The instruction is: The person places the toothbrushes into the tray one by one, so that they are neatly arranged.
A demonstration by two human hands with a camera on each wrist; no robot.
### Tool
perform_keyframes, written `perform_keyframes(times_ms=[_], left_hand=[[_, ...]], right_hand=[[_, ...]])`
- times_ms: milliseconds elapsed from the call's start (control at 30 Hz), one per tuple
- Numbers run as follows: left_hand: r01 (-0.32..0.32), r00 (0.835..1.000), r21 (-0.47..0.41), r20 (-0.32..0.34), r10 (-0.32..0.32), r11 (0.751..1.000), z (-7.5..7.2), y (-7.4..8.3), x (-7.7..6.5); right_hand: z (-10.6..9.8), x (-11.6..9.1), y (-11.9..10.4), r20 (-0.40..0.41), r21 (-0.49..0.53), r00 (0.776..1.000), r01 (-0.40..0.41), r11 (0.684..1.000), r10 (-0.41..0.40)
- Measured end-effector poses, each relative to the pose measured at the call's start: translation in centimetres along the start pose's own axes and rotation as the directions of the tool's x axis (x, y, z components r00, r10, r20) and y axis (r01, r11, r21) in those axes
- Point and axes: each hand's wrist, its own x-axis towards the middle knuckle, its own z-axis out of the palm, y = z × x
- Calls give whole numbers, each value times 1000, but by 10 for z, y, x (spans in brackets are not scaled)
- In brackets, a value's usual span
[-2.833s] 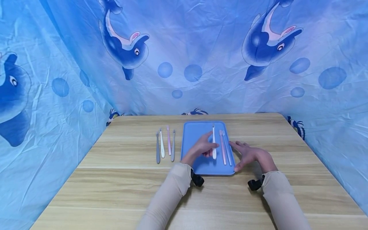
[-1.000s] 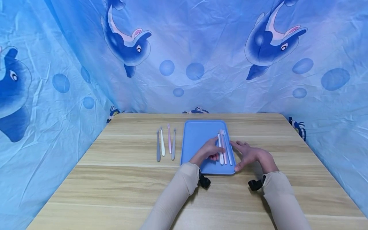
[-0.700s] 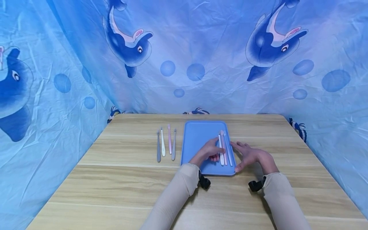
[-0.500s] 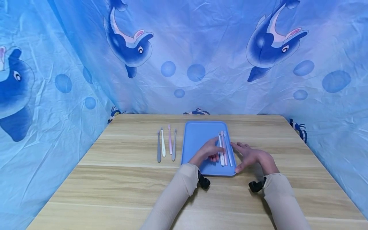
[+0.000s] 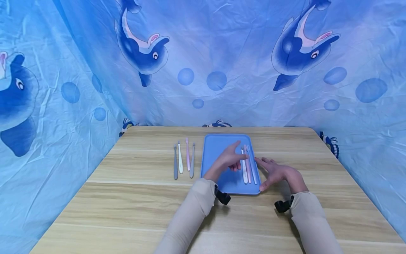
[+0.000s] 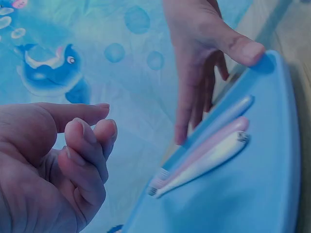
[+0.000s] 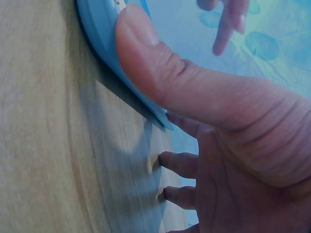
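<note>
On the table (image 5: 127, 211), the tray's (image 5: 219, 141) toothbrushes (image 5: 248, 173) lie beneath the left fingers (image 6: 86, 178).

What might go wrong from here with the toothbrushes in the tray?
The left hand hangs above the tray near the white toothbrush, so a sweep might knock it askew. The white toothbrush lies close beside the pink toothbrush, so both could shift. The right hand touches the tray; a push might slide it.
</note>
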Motion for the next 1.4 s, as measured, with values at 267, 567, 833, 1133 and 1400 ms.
perform_keyframes(times_ms=[267,567,833,1133,1400], left_hand=[[-24,1000,10,-12,24,1000,-14,9,-8],[-41,999,-21,-27,41,999,-32,12,-18],[-46,998,-31,-54,44,998,-50,8,-26],[-49,996,-53,-83,45,997,-79,-2,-33],[-48,992,-58,-120,41,997,-101,-12,-40]], right_hand=[[1,0,0,-6,8,1000,13,1000,-13],[1,-1,0,-13,26,1000,16,1000,-15],[2,-1,0,-13,23,1000,5,1000,-5],[2,-1,0,-15,25,1000,18,1000,-17],[2,-1,0,-13,23,1000,24,999,-23]])
